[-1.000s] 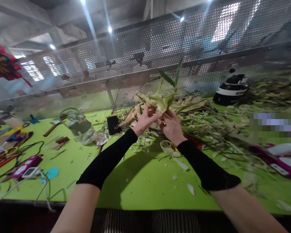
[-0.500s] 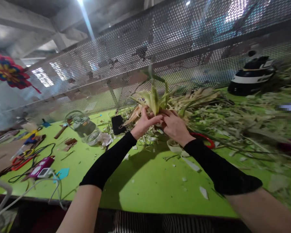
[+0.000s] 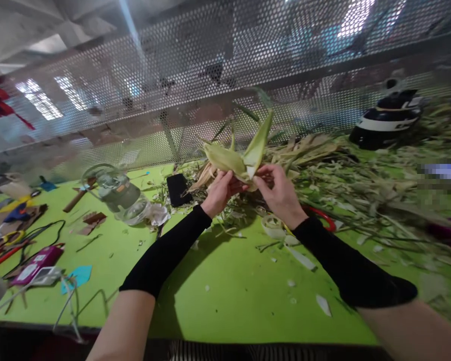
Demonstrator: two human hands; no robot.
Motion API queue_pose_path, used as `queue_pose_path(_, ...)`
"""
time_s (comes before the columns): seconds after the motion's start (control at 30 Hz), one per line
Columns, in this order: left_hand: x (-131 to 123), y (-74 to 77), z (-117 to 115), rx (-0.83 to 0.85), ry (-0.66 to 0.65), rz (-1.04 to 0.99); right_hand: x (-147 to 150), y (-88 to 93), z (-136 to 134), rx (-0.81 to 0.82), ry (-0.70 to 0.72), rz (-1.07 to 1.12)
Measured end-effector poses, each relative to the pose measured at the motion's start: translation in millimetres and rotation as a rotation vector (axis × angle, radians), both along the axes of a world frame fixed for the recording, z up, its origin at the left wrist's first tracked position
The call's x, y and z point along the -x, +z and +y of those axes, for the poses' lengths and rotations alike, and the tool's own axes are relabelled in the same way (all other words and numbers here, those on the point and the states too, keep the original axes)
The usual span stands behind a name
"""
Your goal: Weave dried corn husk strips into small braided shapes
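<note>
Pale green corn husks (image 3: 227, 158) are held up over the green table, their pointed leaves fanning left and right. My left hand (image 3: 221, 192) is closed around the lower left part of the bunch. At its lower right, my right hand (image 3: 280, 193) pinches the base of an upright husk leaf between thumb and fingers. Black sleeves cover both forearms. Beneath my right wrist lies a roll of pale tape (image 3: 272, 226), and red scissor handles (image 3: 323, 218) show beside it. My fingers hide the bottom of the bunch.
A heap of husk scraps (image 3: 346, 185) spreads over the right side. A black phone (image 3: 178, 189) and a clear jug (image 3: 122, 193) stand left of my hands. Further left lie a purple power strip (image 3: 39, 263) and cables. A perforated metal screen (image 3: 195, 100) closes off the back.
My right hand has moved slightly right, apart from my left, and now pinches a husk leaf. The husks have turned and spread open. The camera view has shifted a little to the right.
</note>
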State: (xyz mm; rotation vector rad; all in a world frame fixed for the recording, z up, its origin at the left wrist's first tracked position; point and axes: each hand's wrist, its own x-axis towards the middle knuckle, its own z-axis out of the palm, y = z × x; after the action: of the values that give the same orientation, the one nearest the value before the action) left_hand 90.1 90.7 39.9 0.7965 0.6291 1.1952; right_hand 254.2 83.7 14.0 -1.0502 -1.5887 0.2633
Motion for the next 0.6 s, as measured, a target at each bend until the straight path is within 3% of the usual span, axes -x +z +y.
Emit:
queue_pose_path(0.1, 0.2, -5.4, 0.2, 0.000, -0.074, 0.025, -2.1, -1.6, 4.2, 0.061, 0.021, 0.211)
queue_pose_path(0.27, 0.2, -8.2, -1.0, -0.023, -0.099, 0.038, -2.8, -3.4, 1.8, 0.111, -0.069, 0.094)
queue_pose_path(0.33, 0.2, -7.9, -1.0, 0.000, -0.081, 0.017, -1.6, -4.2, 2.5, 0.126, -0.060, 0.187)
queue_pose_path(0.47, 1.9, -7.7, 1.3, 0.076, -0.084, -0.026, -4.1, -5.4, 9.5, 0.191, 0.118, 0.579)
queue_pose_path(0.6, 7.7, -8.0, 7.8, 0.124, -0.071, -0.073, -13.0, -5.6, 13.5, 0.323, 0.265, 0.770)
